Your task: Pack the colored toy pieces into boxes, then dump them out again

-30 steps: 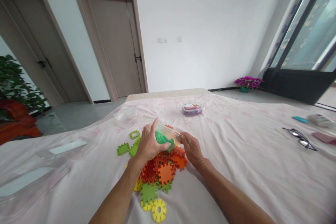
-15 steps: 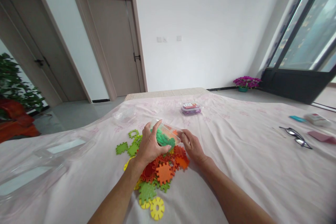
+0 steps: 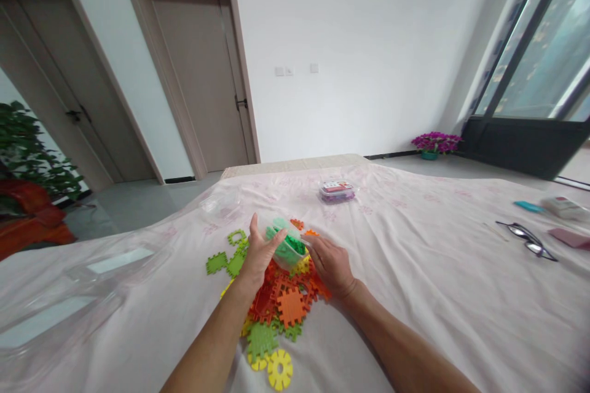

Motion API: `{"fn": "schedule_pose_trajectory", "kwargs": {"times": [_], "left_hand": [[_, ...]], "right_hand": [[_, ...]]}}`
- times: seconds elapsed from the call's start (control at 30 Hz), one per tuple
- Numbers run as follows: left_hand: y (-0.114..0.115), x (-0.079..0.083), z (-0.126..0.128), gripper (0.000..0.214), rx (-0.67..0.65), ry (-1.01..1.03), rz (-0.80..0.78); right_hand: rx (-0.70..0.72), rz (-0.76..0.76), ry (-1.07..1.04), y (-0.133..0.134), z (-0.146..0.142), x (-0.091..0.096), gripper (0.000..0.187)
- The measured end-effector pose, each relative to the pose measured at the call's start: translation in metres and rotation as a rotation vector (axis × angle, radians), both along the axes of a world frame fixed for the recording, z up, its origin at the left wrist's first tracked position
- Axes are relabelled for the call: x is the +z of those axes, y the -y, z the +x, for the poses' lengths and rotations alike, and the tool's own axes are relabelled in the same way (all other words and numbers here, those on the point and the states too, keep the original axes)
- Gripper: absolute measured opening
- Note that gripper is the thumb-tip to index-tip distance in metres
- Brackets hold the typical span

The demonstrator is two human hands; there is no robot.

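Note:
A clear plastic box (image 3: 291, 263) with green pieces (image 3: 286, 244) in it is held tilted above a pile of flat plastic building pieces. My left hand (image 3: 262, 250) grips its left side, thumb across the front and index finger raised. At the right edge, my right hand (image 3: 332, 263) has its fingers closed on the rim; the fingertips are partly hidden. Under the box lie red and orange notched squares (image 3: 291, 307), green ones (image 3: 262, 340) and yellow notched discs (image 3: 279, 369). More light green pieces (image 3: 216, 263) lie left of my left hand.
A lidded clear box with purple contents (image 3: 337, 193) stands farther back on the pink-white cloth (image 3: 415, 270). Empty clear packaging (image 3: 110, 264) lies at left, with another clear container (image 3: 221, 201) behind. Glasses (image 3: 528, 239) and a blue item (image 3: 528, 206) are at right.
The box has turned in my hands and its opening faces differently. My right hand has shifted slightly left and down, its fingers now flatter along the rim. Orange pieces behind the box now show.

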State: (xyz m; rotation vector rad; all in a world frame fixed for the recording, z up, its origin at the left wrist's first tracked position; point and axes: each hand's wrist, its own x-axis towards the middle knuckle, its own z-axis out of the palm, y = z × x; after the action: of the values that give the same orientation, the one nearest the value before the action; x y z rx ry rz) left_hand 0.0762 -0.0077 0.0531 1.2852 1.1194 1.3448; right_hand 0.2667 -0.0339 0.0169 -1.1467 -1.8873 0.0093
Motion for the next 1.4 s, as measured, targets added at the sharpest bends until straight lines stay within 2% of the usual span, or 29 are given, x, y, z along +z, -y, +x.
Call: {"fn": "schedule_pose_trajectory", "kwargs": {"times": [0.1, 0.17, 0.3, 0.37, 0.5, 0.67, 0.83, 1.0, 1.23, 1.4], "left_hand": [[0.006, 0.008, 0.004, 0.108, -0.062, 0.251, -0.186], [0.010, 0.007, 0.009, 0.105, -0.060, 0.303, -0.208], [0.015, -0.004, 0.021, 0.100, -0.035, 0.200, -0.096], [0.017, -0.008, 0.025, 0.099, -0.021, 0.160, -0.106], [0.015, -0.007, 0.025, 0.098, 0.017, 0.205, -0.179], [0.011, -0.005, 0.021, 0.102, 0.087, 0.228, -0.154], [0.008, -0.005, 0.017, 0.102, 0.065, 0.251, -0.138], [0.008, -0.002, 0.015, 0.100, 0.064, 0.210, -0.161], [0.009, -0.003, 0.014, 0.098, -0.007, 0.144, -0.108], [0.007, 0.001, 0.008, 0.103, -0.047, 0.050, -0.185]], "right_hand": [[0.005, 0.026, 0.036, 0.001, -0.002, 0.001, 0.031], [-0.003, 0.037, 0.054, 0.000, -0.001, 0.000, 0.031], [-0.086, 0.042, 0.067, -0.002, 0.002, -0.003, 0.031], [-0.070, 0.044, 0.090, -0.001, 0.002, -0.002, 0.031], [-0.010, 0.067, 0.126, 0.002, -0.001, 0.002, 0.028], [-0.057, 0.064, 0.084, -0.001, -0.009, -0.001, 0.030], [-0.092, -0.003, 0.121, -0.006, -0.011, -0.006, 0.035], [-0.103, -0.026, 0.127, -0.012, -0.008, -0.005, 0.031], [-0.235, -0.028, 0.145, -0.016, -0.002, -0.006, 0.032], [-0.219, -0.033, 0.253, -0.015, 0.001, -0.005, 0.026]]}}
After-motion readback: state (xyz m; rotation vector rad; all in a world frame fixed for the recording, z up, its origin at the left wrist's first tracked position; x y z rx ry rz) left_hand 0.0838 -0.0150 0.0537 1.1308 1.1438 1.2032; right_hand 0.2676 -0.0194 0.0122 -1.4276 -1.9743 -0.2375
